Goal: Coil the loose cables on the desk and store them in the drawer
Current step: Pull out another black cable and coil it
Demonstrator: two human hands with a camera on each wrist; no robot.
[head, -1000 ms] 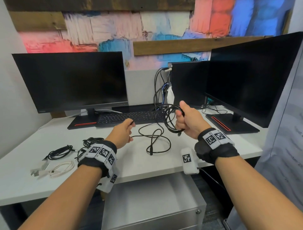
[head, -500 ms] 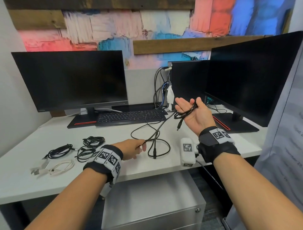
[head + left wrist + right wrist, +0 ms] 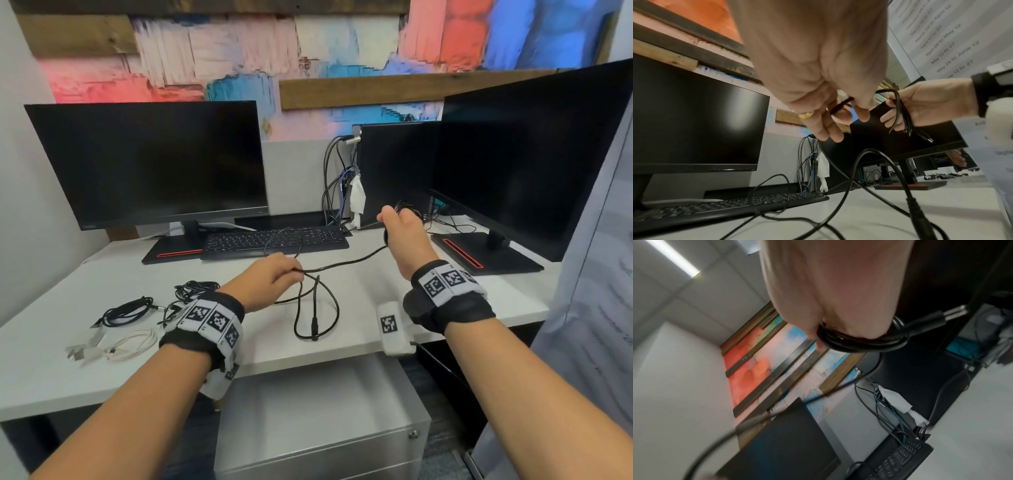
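Note:
A long black cable [image 3: 346, 263] stretches between my two hands above the white desk [image 3: 445, 308]. My right hand [image 3: 397, 219] is raised near the right monitor and grips several coiled loops of the cable [image 3: 859, 341]; its plug [image 3: 937, 319] sticks out beside the palm. My left hand [image 3: 291, 270] is lower, in front of the keyboard, and pinches the cable [image 3: 840, 105] between thumb and fingers. The rest of the cable lies in loose loops [image 3: 322, 308] on the desk, ending in a connector [image 3: 313, 330].
Two black cable bundles [image 3: 126, 310] [image 3: 193, 287] and a white cable [image 3: 132, 342] lie at the desk's left front. A keyboard [image 3: 274, 240] and two monitors [image 3: 154, 164] [image 3: 534, 154] stand behind. A grey drawer unit [image 3: 322, 411] sits under the desk, shut.
My right hand has rolled over from palm-up to a closed grip round the loops. My left hand has slid away along the cable, which now runs straighter between the hands.

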